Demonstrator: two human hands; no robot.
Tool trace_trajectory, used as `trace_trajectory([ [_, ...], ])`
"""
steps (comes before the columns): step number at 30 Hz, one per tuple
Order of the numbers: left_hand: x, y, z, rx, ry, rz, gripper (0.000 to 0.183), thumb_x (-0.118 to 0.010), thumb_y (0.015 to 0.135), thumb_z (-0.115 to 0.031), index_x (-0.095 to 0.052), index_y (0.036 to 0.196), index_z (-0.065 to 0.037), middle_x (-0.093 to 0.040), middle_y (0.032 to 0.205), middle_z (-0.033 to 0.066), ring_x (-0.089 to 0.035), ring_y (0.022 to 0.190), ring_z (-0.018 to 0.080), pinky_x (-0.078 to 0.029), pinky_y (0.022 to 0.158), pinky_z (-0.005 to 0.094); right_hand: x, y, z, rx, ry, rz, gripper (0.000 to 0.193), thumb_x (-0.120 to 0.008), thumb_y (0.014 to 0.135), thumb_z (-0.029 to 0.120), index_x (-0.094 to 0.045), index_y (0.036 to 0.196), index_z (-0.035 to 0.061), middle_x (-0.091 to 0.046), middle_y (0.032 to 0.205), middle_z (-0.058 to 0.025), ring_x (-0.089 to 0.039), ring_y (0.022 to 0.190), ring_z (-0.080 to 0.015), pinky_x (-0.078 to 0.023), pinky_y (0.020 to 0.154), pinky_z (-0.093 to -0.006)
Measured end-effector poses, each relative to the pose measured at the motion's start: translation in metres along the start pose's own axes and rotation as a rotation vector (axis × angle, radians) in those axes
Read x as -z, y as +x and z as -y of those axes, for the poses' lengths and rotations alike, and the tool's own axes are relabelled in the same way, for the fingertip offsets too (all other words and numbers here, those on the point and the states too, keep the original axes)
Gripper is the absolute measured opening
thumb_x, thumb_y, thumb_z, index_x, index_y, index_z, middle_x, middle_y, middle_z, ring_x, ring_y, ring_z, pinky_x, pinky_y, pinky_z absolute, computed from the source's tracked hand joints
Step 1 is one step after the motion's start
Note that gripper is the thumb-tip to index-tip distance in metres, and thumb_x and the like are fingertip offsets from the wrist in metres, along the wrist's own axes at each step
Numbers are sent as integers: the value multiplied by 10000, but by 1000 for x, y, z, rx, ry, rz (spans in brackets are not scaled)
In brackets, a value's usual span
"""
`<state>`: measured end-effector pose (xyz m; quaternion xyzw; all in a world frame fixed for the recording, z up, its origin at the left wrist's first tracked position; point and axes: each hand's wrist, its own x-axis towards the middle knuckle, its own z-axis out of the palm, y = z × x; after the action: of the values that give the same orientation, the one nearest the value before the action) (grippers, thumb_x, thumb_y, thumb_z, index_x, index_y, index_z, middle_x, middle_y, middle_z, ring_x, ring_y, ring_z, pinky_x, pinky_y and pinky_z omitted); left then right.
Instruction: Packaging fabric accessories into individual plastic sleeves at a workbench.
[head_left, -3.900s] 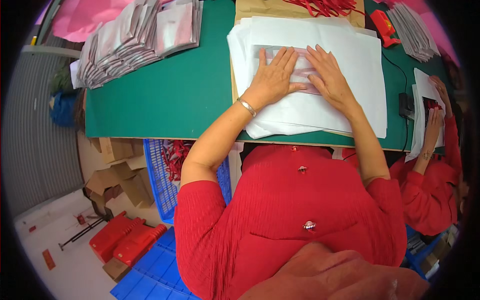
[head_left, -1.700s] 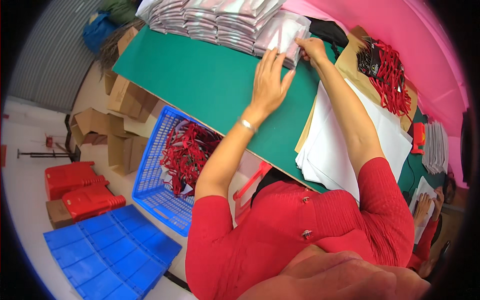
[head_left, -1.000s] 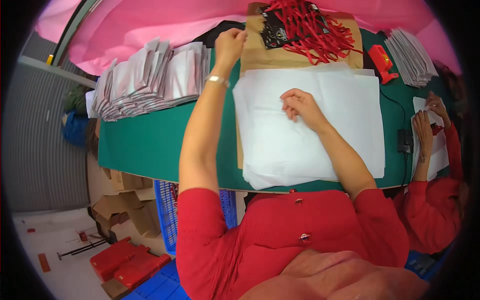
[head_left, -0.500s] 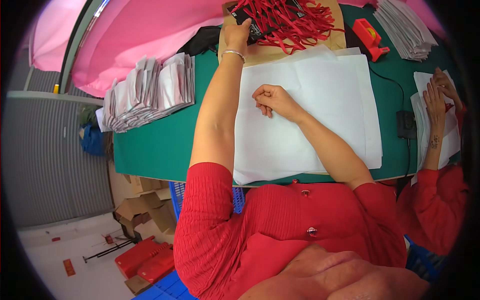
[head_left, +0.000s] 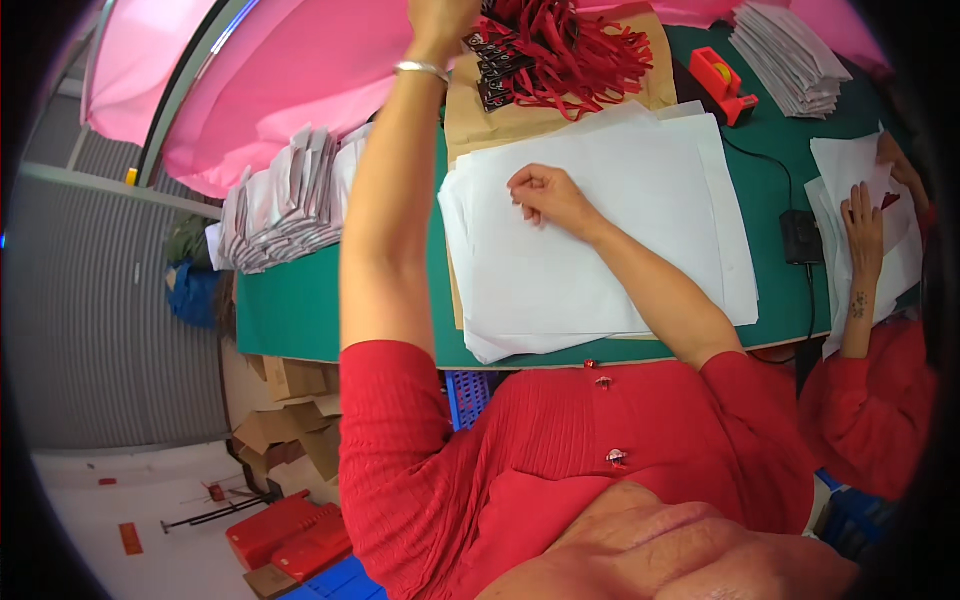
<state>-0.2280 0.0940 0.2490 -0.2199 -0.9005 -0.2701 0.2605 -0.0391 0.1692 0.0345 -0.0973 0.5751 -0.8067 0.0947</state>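
Hands apart! Left hand [head_left: 440, 20] now higher, beside black cards [head_left: 492, 68] near tabletop's [head_left: 300, 315] far edge, fingers cut off, grip can't be told; work seemingly at cards. Right hand [head_left: 545, 194] loosely curled, apparently empty, over white paper [head_left: 590, 285].

The left hand [head_left: 440, 18], earlier pressing on a packet, is now reaching to the far side, left of the ribbons [head_left: 590, 65]. The right hand [head_left: 548, 195], earlier gripping a packet at the stack [head_left: 290, 210] on the far left, is now curling its fingers loosely above the sheets [head_left: 610, 270]. The black cards [head_left: 495, 72], a moment ago lying flat, are now fanning out beside the ribbons.
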Motion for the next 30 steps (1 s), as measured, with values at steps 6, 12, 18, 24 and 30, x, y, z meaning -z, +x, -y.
trace_trajectory([
  [6, 121, -8, -56, -70, -21, 215, 210, -647, 878, -191, -704, 847, 10, -632, 688, 67, -542, 592, 185, -453, 582, 290, 18, -14, 116, 706, -422, -302, 151, -610, 919, 44, -657, 1062, 26, -666, 888, -34, -559, 717, -79, -453, 630, -196],
  [12, 97, 3, 31, -444, -1173, 747, 182, -636, 889, -144, -679, 804, 12, -575, 667, 32, -490, 592, 117, -415, 564, 235, 17, -3, 235, 118, -488, -269, 900, -676, 848, 217, -125, 1559, 196, -325, 1513, -133, -264, 1420, -328, -288, 1129, -527],
  [18, 130, -39, 15, -191, -829, 566, 179, -632, 887, -131, -669, 785, 12, -567, 664, 29, -484, 592, 107, -408, 559, 227, 54, 7, 126, 407, -707, -56, 221, -543, 926, 81, -658, 1102, 12, -662, 919, -39, -568, 812, -118, -453, 703, -228],
  [24, 128, -36, 71, -340, -1164, 653, 194, -637, 870, -134, -671, 784, 36, -581, 674, 45, -495, 598, 118, -423, 567, 236, 28, -19, 127, 524, -977, -525, 209, -570, 920, 115, -673, 1080, 27, -689, 1005, -68, -614, 867, -157, -480, 741, -238],
  [30, 142, -82, -20, -153, -694, 538, 210, -632, 853, -133, -672, 773, 57, -602, 677, 69, -517, 601, 136, -448, 568, 249, -54, -22, 155, 1056, -1112, -441, 146, -654, 852, 167, -710, 964, 91, -489, 1395, -115, -457, 1252, -281, -421, 916, -422],
])
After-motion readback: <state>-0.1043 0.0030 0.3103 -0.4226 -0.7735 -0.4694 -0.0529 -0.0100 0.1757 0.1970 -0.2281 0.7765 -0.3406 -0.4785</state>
